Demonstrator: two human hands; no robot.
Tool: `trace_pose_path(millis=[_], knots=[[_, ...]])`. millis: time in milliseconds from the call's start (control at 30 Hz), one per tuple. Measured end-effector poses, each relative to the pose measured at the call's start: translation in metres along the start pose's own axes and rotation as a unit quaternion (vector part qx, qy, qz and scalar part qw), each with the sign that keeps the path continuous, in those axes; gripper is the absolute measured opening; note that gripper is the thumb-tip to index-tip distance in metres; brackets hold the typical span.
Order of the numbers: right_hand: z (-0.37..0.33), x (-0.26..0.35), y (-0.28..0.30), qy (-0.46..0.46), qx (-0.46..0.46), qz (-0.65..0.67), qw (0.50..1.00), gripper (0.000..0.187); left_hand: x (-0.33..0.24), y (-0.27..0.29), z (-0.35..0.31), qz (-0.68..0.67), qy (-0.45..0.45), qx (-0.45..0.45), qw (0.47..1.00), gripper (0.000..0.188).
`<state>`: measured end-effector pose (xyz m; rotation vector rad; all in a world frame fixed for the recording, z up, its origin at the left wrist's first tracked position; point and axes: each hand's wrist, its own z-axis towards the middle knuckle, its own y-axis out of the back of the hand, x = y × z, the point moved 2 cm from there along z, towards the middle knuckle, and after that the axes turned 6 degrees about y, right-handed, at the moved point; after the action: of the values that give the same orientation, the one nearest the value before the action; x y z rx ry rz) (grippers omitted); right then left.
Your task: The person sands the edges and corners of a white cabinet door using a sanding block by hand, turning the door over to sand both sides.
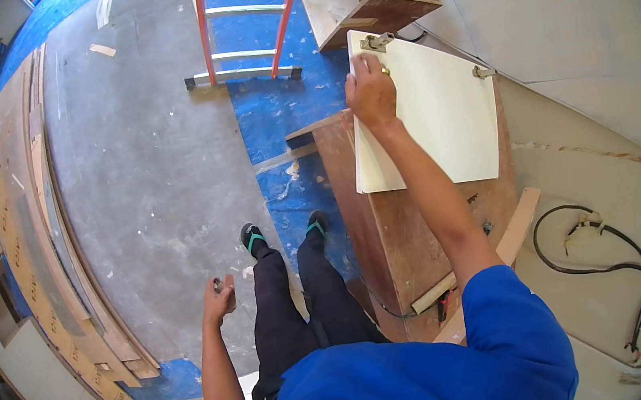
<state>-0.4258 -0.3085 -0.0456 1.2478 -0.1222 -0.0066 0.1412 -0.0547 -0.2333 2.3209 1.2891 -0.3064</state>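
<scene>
A white cabinet door panel (442,111) lies on top of a brown wooden box (417,228) to my right. It carries a metal hinge (377,43) at its far left corner and a second hinge (483,72) on its far right side. My right hand (373,92) grips the panel's left edge, its fingers just below the first hinge. Away from the panel, my left hand (218,298) hangs low on the left with its fingers curled round a small dark object, too small to name.
An orange ladder (245,54) stands ahead on blue floor sheeting (277,113). Long boards (50,235) lie along the left. Another wooden box (359,1) is at the far right. Black cable (593,271) loops near the right wall, and a wood strip (518,226) leans by the near box.
</scene>
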Motion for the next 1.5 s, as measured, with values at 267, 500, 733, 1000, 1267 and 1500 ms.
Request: trace_pose_path(millis=[267, 500, 733, 1000, 1267, 1500], knots=[[0.052, -0.013, -0.026, -0.088, 0.154, -0.072, 0.982, 0.061, 0.115, 0.008, -0.009, -0.025, 0.087, -0.016, 0.996, 0.067], [-0.059, 0.018, 0.012, 0.034, 0.070, -0.152, 0.985, 0.049, 0.148, 0.014, -0.029, -0.043, 0.130, -0.002, 0.991, 0.072], [-0.179, 0.049, 0.042, -0.046, 0.201, -0.020, 0.978, 0.069, 0.098, 0.009, -0.017, -0.049, 0.109, 0.013, 0.993, 0.071], [-0.221, 0.060, 0.068, 0.016, 0.236, -0.028, 0.971, 0.072, 0.024, 0.002, -0.013, -0.059, 0.068, 0.021, 0.996, 0.071], [-0.228, 0.055, 0.088, 0.028, 0.263, -0.058, 0.963, 0.075, 0.043, -0.001, -0.017, -0.270, 0.155, 0.080, 0.947, 0.068], [-0.254, 0.036, 0.100, 0.014, 0.244, 0.110, 0.963, 0.063, 0.036, 0.019, -0.014, -0.187, 0.061, 0.003, 0.980, 0.069]])
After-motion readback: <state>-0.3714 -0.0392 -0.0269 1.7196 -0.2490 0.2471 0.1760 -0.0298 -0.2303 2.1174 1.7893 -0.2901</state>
